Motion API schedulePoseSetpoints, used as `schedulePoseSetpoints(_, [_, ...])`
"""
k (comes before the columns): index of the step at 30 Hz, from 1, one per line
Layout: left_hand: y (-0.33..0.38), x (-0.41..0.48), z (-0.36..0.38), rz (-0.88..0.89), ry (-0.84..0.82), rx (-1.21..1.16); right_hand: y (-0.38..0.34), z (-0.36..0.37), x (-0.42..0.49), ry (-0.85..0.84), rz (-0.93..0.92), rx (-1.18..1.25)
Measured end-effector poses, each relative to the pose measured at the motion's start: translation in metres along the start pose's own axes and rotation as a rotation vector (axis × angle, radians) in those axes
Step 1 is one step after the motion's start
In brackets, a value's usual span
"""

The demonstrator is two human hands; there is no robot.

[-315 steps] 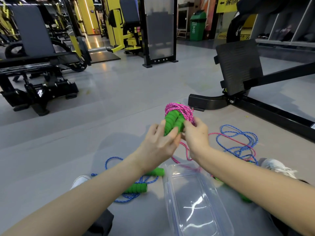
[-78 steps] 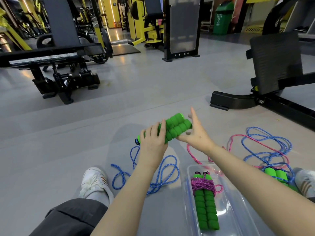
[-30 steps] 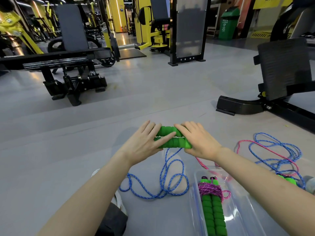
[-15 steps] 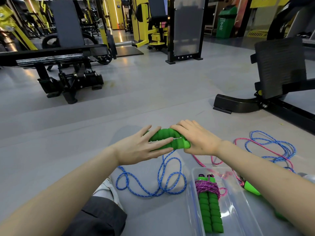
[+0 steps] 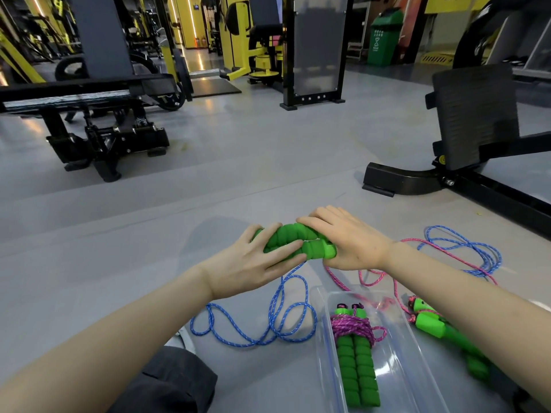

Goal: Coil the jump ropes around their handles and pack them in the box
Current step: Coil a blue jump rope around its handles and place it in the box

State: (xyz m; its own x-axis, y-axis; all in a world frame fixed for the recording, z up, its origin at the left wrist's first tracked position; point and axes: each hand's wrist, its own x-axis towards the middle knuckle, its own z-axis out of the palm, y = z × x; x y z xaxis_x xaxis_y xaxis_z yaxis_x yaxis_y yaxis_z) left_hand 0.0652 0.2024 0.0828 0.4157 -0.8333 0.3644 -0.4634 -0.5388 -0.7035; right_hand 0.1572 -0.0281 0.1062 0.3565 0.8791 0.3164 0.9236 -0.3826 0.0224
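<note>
- Already packed: pink rope coiled, in box, lower right.
- Centre: right hand grips green handles, left hand presses flat; blue rope uncoiled.
- Right: loose ropes, not yet coiled.

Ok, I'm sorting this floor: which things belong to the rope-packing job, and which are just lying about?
Job: green handles, blue rope, coiled pink rope, clear box, tangled ropes at right.
Lying about: weight bench, green bin, black footplate.

No legible text or labels.
</note>
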Motion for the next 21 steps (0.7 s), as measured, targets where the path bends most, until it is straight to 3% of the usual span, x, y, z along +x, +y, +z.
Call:
schedulePoseSetpoints(3, [-0.002,0.000,-0.001,-0.011,0.014,0.000,0.006,0.007,-0.001,0.064,0.065,0.102])
schedulePoseSetpoints(7, [-0.011,0.001,-0.004,-0.048,0.006,0.019,0.013,0.006,-0.003,0.195,0.372,0.578])
schedulePoseSetpoints(10, [-0.019,0.000,-0.008,-0.100,0.030,0.041,0.018,0.002,-0.004,0.123,0.587,1.077])
schedulePoseSetpoints(13, [-0.021,0.003,-0.011,-0.144,0.064,0.032,0.022,-0.002,0.000,0.023,0.557,1.304])
schedulePoseSetpoints(17, [-0.024,0.013,-0.014,-0.193,0.104,0.037,0.014,-0.004,0.009,0.125,0.539,1.385])
schedulePoseSetpoints(19, [-0.027,0.018,-0.016,-0.222,0.110,0.055,0.009,-0.002,0.015,0.162,0.649,1.261])
schedulePoseSetpoints(21, [-0.029,0.021,-0.015,-0.260,0.105,0.076,0.004,-0.001,0.017,0.089,0.715,1.048])
